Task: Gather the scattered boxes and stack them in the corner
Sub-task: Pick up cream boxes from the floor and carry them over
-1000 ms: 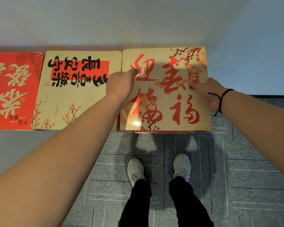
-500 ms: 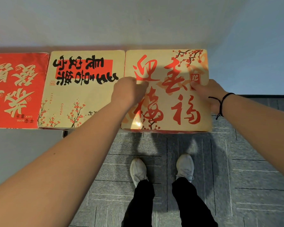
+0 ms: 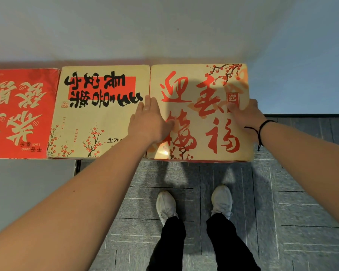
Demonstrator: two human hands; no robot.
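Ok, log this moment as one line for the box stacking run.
stage: seating box in corner | left hand: flat on red-lettered box | right hand: at its right edge | neighbours: black-lettered box, red box | wall behind

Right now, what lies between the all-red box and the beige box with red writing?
Head view: a beige box with black writing, its edges touching both neighbours.

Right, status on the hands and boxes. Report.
Left hand flat on the cream box with red script, right hand at its right edge. Black-lettered box flush alongside. Nothing in the way.
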